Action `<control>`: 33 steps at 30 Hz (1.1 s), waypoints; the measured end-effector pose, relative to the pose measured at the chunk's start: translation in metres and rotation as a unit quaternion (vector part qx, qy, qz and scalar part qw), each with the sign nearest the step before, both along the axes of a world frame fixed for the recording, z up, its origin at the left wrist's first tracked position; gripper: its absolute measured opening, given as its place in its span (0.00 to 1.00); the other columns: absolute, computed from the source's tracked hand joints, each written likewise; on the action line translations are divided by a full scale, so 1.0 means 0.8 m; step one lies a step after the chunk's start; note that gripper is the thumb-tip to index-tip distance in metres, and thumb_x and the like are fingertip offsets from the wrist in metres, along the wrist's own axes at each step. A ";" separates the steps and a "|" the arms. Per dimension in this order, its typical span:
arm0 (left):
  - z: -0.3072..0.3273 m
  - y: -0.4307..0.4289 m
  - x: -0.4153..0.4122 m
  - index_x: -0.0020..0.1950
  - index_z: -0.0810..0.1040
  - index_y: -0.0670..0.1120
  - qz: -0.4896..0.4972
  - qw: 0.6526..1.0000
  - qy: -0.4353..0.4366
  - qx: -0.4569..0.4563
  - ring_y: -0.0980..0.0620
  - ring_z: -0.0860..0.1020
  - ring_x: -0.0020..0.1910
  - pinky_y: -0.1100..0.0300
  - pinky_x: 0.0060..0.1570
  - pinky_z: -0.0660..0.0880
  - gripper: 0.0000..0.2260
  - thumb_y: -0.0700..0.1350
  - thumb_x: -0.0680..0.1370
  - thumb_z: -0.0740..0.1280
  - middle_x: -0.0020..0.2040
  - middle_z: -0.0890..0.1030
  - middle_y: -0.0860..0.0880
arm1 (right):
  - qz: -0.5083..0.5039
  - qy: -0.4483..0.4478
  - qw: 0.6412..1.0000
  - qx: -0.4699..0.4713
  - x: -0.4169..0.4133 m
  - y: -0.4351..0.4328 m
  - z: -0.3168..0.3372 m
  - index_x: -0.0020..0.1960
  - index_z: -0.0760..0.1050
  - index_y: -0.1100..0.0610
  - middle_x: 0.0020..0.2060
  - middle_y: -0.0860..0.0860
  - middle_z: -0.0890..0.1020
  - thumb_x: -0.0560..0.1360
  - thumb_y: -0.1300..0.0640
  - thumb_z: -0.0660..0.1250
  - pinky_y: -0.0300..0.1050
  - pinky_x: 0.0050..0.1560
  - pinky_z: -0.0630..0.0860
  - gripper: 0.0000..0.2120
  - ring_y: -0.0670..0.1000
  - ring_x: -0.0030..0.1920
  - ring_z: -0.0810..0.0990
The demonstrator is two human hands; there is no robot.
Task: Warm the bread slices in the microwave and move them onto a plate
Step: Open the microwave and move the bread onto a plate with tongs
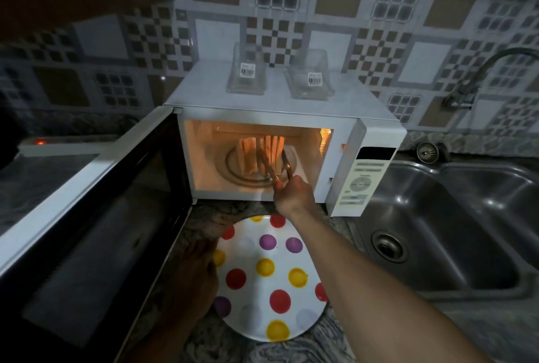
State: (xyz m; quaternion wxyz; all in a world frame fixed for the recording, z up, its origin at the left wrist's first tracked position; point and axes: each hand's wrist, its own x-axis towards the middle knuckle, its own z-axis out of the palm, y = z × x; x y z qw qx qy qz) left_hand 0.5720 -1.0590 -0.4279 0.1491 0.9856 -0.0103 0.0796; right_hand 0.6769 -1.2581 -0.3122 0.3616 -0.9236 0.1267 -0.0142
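Right now I have the right hand (pixel 294 194) at the mouth of the microwave (pixel 204 91), fingers curled round the handles of slim metal tongs (pixel 280 173). The two thin tong arms reach in among the bread slices (pixel 269 149); I cannot tell whether their tips press a slice. The slices stand upright on edge in two small clusters, flat and pale, glowing orange under the oven lamp, on the round glass turntable (pixel 233 167) with its ringed ridges.

The boxy white microwave has its door (pixel 96 216) swung wide to the left, the dark glossy pane facing up at me. Just in front of the oven lies the round plate (pixel 253 284), smooth white with red, yellow and purple dots, bare of bread. The left hand (pixel 195 272) lies in shadow at the plate's left rim, fingers straight and close together, pointing forward; I cannot tell whether it touches the rim.

The countertop (pixel 291 351) is veined grey stone. Two clear rectangular containers (pixel 247 76) with barcode labels sit on the oven's top. To the right is a brushed steel double sink (pixel 452 216) and a curved faucet (pixel 481 76).
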 end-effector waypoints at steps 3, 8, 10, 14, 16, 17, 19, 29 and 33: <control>0.000 0.000 0.002 0.59 0.83 0.42 0.011 1.000 0.001 -0.013 0.38 0.82 0.55 0.40 0.52 0.78 0.24 0.46 0.73 0.53 0.56 0.84 0.40 | -0.001 0.006 1.000 0.015 0.011 0.002 0.003 0.50 0.78 0.60 0.47 0.58 0.83 0.82 0.51 0.61 0.44 0.41 0.73 0.12 0.58 0.46 0.81; 0.000 -0.004 0.010 0.61 0.82 0.41 0.035 0.998 -0.021 -0.057 0.37 0.81 0.56 0.40 0.54 0.78 0.23 0.44 0.73 0.55 0.58 0.83 0.40 | 0.018 0.013 1.000 -0.014 0.029 0.001 0.001 0.54 0.79 0.63 0.51 0.60 0.83 0.82 0.50 0.61 0.44 0.42 0.72 0.16 0.59 0.50 0.82; -0.002 -0.007 0.012 0.62 0.82 0.41 0.050 0.995 -0.035 -0.077 0.36 0.81 0.58 0.40 0.55 0.77 0.22 0.40 0.71 0.59 0.59 0.82 0.40 | 0.029 0.015 0.999 -0.026 0.034 0.001 -0.002 0.55 0.79 0.64 0.52 0.60 0.83 0.82 0.53 0.61 0.44 0.44 0.73 0.14 0.60 0.52 0.82; -0.007 -0.007 0.015 0.67 0.78 0.43 0.058 0.994 -0.029 -0.084 0.38 0.75 0.66 0.43 0.65 0.70 0.23 0.41 0.73 0.58 0.66 0.78 0.42 | 0.034 0.003 0.999 -0.040 0.041 0.005 -0.012 0.58 0.77 0.61 0.51 0.58 0.82 0.83 0.56 0.57 0.48 0.47 0.78 0.12 0.57 0.48 0.81; -0.005 -0.006 0.015 0.70 0.75 0.45 0.064 0.994 -0.012 -0.089 0.40 0.71 0.70 0.44 0.70 0.66 0.23 0.43 0.76 0.56 0.69 0.75 0.44 | 0.036 0.003 0.997 -0.065 0.042 0.005 -0.013 0.58 0.77 0.61 0.51 0.58 0.83 0.83 0.58 0.58 0.48 0.47 0.79 0.12 0.58 0.49 0.82; -0.007 -0.006 0.016 0.72 0.74 0.46 0.070 0.993 -0.005 -0.093 0.41 0.69 0.72 0.45 0.71 0.65 0.22 0.42 0.77 0.57 0.71 0.74 0.45 | 0.036 0.006 0.997 -0.074 0.042 0.006 -0.012 0.57 0.78 0.62 0.51 0.58 0.83 0.82 0.58 0.58 0.48 0.48 0.78 0.12 0.59 0.51 0.82; -0.002 -0.007 0.016 0.74 0.71 0.48 0.074 0.993 0.014 -0.088 0.43 0.66 0.74 0.47 0.73 0.62 0.22 0.41 0.79 0.59 0.73 0.71 0.46 | 0.033 0.006 0.996 -0.083 0.042 0.003 -0.010 0.56 0.79 0.64 0.52 0.60 0.83 0.82 0.59 0.58 0.48 0.49 0.78 0.13 0.60 0.52 0.82; -0.004 -0.004 0.021 0.67 0.77 0.41 0.078 0.992 0.002 -0.098 0.38 0.75 0.66 0.42 0.65 0.71 0.26 0.46 0.75 0.51 0.66 0.78 0.40 | 0.019 0.002 0.995 -0.096 0.019 -0.022 -0.002 0.57 0.78 0.64 0.55 0.61 0.82 0.82 0.56 0.59 0.48 0.46 0.74 0.13 0.63 0.55 0.81; 0.005 -0.010 0.008 0.63 0.80 0.38 0.084 0.989 0.046 -0.116 0.34 0.79 0.59 0.37 0.57 0.76 0.22 0.43 0.75 0.56 0.61 0.80 0.37 | 0.007 0.004 0.994 -0.106 -0.016 -0.037 -0.001 0.57 0.77 0.64 0.55 0.62 0.82 0.82 0.55 0.59 0.49 0.47 0.74 0.14 0.64 0.56 0.80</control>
